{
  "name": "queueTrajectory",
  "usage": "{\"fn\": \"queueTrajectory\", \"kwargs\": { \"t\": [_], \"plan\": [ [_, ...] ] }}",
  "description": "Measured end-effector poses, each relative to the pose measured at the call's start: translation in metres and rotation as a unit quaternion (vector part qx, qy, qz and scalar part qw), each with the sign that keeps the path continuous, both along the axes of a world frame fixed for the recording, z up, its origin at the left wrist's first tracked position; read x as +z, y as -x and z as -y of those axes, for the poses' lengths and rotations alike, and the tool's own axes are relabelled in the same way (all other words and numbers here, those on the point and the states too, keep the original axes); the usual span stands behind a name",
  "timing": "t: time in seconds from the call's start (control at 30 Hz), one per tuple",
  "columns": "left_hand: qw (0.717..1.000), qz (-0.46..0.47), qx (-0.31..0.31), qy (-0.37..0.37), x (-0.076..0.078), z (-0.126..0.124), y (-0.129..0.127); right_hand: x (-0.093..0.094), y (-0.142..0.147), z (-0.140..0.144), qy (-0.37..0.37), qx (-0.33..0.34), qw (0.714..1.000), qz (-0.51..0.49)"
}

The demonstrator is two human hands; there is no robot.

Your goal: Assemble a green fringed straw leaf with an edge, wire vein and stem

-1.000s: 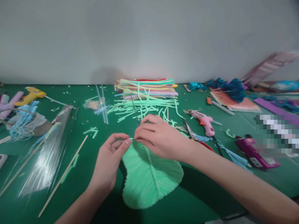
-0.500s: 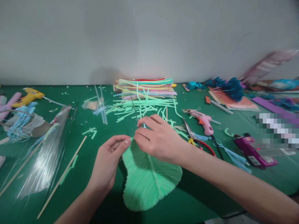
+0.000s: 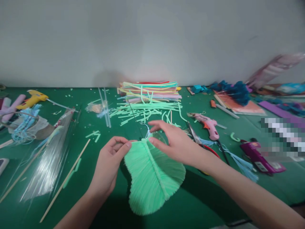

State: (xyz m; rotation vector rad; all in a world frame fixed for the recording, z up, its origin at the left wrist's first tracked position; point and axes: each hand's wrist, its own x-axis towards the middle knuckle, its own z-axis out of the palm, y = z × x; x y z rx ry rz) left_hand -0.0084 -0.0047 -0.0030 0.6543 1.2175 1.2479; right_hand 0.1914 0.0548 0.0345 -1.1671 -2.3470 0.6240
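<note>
A mint-green leaf shape [image 3: 152, 178], apparently made of pipe cleaners with a raised midrib, is held over the green table. My left hand [image 3: 113, 160] pinches its upper left corner between thumb and fingers. My right hand [image 3: 175, 141] is beside the leaf's top right, fingers apart and curved. Its thumb overlaps the leaf close to the midrib's top; whether it touches I cannot tell. Just beyond the leaf's tip are a pale blue tassel cord [image 3: 147, 127] and a thin dark wire [image 3: 132, 109]. Part of the leaf's right side lies in shadow.
Pipe cleaners [image 3: 150, 89] in many colours are stacked by the wall, cut green pieces in front. At right are a pink glue gun [image 3: 209, 125], scissors [image 3: 194, 133] and a purple device [image 3: 259, 157]. A yellow glue gun [image 3: 33, 98] and wooden stick [image 3: 65, 179] are at left.
My right hand has let go of the leaf's top, moved right and spread its fingers, uncovering the midrib's upper end. My left hand keeps its pinch, having shifted slightly left.
</note>
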Motion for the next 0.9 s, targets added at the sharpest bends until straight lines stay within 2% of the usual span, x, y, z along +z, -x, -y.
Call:
{"fn": "queueTrajectory", "kwargs": {
  "t": [0.07, 0.13, 0.23, 0.3, 0.47, 0.57, 0.67, 0.73, 0.9],
  "plan": [
    [1.000, 0.006, -0.015, 0.007, 0.002, 0.001, 0.000, -0.004, -0.003, -0.001, 0.091, 0.018, 0.996, -0.006],
    [0.999, -0.015, -0.046, 0.010, 0.002, 0.001, -0.001, -0.005, -0.004, -0.003, 0.141, 0.026, 0.989, -0.026],
    [0.991, -0.075, -0.107, 0.016, 0.000, 0.001, -0.002, -0.003, -0.002, -0.002, 0.170, 0.019, 0.984, -0.048],
    [0.987, -0.101, -0.122, 0.019, -0.002, 0.002, -0.001, -0.002, 0.001, -0.001, 0.178, 0.015, 0.982, -0.061],
    [0.989, -0.120, -0.085, 0.019, -0.002, 0.003, 0.002, -0.004, 0.007, 0.004, 0.196, 0.016, 0.975, -0.104],
    [0.993, -0.094, -0.059, 0.036, 0.001, 0.001, 0.003, -0.008, 0.009, 0.006, 0.230, 0.021, 0.963, -0.141],
    [0.996, -0.027, -0.039, 0.072, 0.003, -0.003, 0.004, -0.015, 0.010, 0.006, 0.272, 0.012, 0.943, -0.194],
    [0.994, 0.002, -0.049, 0.094, 0.002, -0.006, 0.005, -0.020, 0.011, 0.006, 0.303, -0.004, 0.925, -0.230],
    [0.994, -0.025, -0.076, 0.080, -0.003, -0.007, 0.007, -0.032, 0.013, 0.009, 0.368, -0.040, 0.881, -0.294]
  ]
}}
